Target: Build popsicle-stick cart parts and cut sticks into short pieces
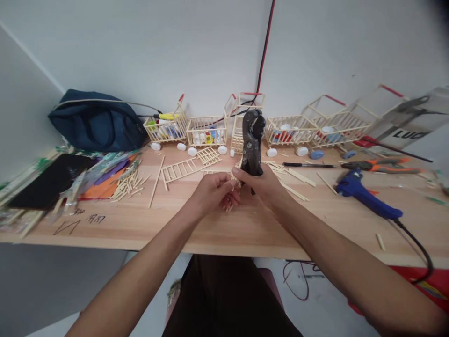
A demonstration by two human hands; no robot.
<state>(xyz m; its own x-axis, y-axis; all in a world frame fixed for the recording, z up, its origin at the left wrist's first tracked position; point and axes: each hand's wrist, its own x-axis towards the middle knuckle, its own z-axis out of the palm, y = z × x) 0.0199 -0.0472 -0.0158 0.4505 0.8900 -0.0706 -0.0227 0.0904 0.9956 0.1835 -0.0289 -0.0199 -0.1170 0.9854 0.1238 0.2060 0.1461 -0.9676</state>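
Over the middle of the table, my right hand (264, 182) is closed around a black plier-like hand tool (251, 145) with a rounded head, which points up and away from me. My left hand (217, 188) is closed in a pinch on thin wooden sticks (228, 206), whose short ends show below the fingers. The two hands touch or nearly touch. Part of the stick piece between them is hidden by the fingers. Left of my hands lies a ladder-like stick frame (180, 169), with a smaller stick grid (209, 156) by it.
Several small stick-built carts (206, 133) line the wall. A blue bag (98, 121), black tablet-like slab (51, 181) and stick pile (129, 186) occupy the left. A blue glue gun (368, 194) with its cord, orange-handled pliers (382, 165) and a black pen (308, 165) lie right.
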